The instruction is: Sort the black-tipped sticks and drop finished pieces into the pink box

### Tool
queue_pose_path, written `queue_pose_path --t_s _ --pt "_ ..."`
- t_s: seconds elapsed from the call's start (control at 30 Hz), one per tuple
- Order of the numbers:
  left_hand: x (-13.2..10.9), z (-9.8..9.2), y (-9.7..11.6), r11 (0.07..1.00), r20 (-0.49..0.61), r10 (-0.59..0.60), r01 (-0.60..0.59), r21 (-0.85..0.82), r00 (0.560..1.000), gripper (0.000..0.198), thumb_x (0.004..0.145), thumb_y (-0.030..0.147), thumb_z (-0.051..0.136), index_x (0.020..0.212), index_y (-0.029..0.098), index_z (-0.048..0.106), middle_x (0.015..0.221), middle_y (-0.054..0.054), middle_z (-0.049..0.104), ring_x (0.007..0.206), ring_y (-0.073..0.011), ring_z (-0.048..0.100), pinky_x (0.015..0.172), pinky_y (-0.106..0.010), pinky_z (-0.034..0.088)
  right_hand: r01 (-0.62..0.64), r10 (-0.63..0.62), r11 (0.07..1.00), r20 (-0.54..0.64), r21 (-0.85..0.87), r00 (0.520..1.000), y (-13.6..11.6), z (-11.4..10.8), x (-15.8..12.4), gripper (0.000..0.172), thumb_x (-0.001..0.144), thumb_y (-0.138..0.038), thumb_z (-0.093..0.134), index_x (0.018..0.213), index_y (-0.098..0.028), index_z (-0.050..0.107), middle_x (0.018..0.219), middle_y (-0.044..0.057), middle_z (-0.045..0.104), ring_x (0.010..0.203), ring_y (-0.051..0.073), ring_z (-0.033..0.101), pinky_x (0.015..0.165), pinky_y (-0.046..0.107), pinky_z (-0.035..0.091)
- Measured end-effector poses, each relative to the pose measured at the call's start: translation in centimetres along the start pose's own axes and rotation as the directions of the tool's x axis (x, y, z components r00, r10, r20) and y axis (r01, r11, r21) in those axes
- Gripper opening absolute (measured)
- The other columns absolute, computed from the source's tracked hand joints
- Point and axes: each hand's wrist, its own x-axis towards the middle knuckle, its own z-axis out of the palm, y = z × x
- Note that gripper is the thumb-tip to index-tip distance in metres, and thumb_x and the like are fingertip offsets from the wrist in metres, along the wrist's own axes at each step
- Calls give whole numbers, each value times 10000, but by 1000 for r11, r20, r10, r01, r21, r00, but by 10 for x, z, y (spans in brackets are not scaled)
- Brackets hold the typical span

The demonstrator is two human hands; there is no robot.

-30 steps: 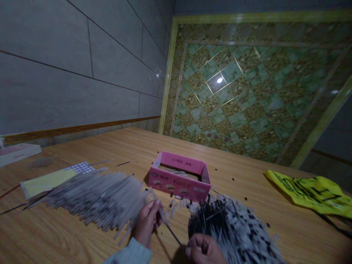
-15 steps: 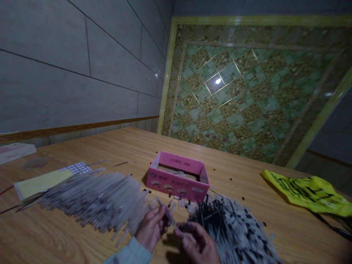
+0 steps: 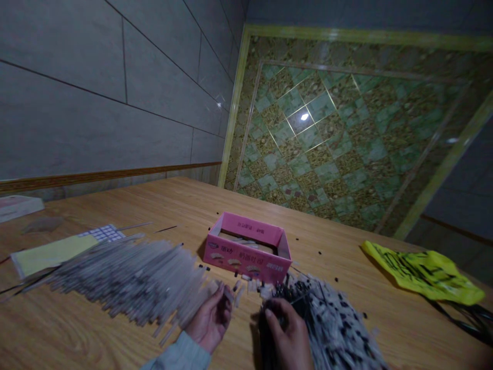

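Observation:
My left hand (image 3: 211, 317) is curled with its palm up, thumb and forefinger pinching a small pale translucent piece (image 3: 229, 294). Left of it lies a broad heap of thin translucent tubes (image 3: 127, 282). My right hand (image 3: 288, 329) is at the near-left edge of a pile of thin black sticks (image 3: 300, 295), fingers bent toward the thumb; whatever is between them is hidden. Grey-white pieces with black ends (image 3: 339, 329) spread to the right of that hand. Short pale pieces (image 3: 252, 284) are scattered between the hands and the box.
A pink open-topped box (image 3: 246, 259) with pale sticks inside stands beyond my hands. A yellow bag (image 3: 423, 272) with black print lies at the right. At the left are a pale yellow sheet (image 3: 54, 256) and a checked piece (image 3: 103, 234). Tiny black bits dot the wooden table (image 3: 162, 200).
My hands have moved apart. My right hand has left the thin piece both hands were at and shifted right to the black sticks. The view has tilted slightly.

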Motion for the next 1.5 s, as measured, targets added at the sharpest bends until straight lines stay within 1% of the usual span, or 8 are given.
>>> queue_pose_path --t_s 0.13,0.27,0.5,0.8,1.03,1.2,1.33,1.5 --pt "1 0 -4 999 -11 26 -25 36 1000 58 815 120 525 823 104 580 622 -23 643 441 -82 586 360 -154 461 134 -104 845 87 -517 991 -8 -6 27 162 768 -175 494 827 -192 644 837 49 663 801 193 605 702 249 422" --pt "2 1 -3 996 -40 68 -66 52 997 50 812 121 529 815 105 577 616 -26 640 422 -73 567 351 -146 443 175 -104 699 143 -693 984 -3 5 53 185 717 -133 517 801 -199 668 849 62 673 811 210 605 666 254 398" --pt "3 1 0 989 -78 141 -137 57 987 48 816 106 520 804 112 566 601 -13 622 429 -59 557 364 -130 433 200 -97 619 179 -759 979 -2 25 75 281 666 -23 468 771 -138 702 776 138 685 810 262 592 674 316 365" --pt "3 0 -1 986 -55 157 -153 71 986 52 808 109 530 785 103 576 615 -31 627 432 -60 547 363 -132 417 421 -183 608 397 -673 899 -15 65 66 132 737 -241 577 761 -237 706 896 36 659 910 196 541 691 242 363" --pt "1 2 -1 983 -52 173 -170 70 984 55 804 102 535 763 109 571 594 -25 618 423 -54 530 354 -124 387 446 -118 559 466 -699 877 -11 76 76 131 747 -226 594 796 -162 697 858 90 677 752 205 616 604 268 395" --pt "1 1 -1 982 -45 179 -175 76 983 48 799 110 544 764 108 577 600 -26 619 423 -49 521 354 -123 379 459 -67 565 516 -686 854 -13 81 84 152 825 -259 562 818 -133 646 880 54 668 782 172 616 696 315 458" --pt "2 1 -1 978 -32 191 -188 88 981 58 801 111 540 756 114 575 589 -16 611 420 -46 517 353 -120 375 429 -84 626 490 -651 867 -16 80 84 59 759 -154 596 763 -121 645 799 70 682 747 187 628 682 305 455" --pt "2 1 -2 977 -26 190 -187 100 981 14 766 125 590 764 129 577 604 -14 625 426 -53 526 360 -126 381 326 -194 761 282 -561 940 -23 62 62 210 756 -117 494 921 -146 620 884 87 675 803 191 620 671 248 431"
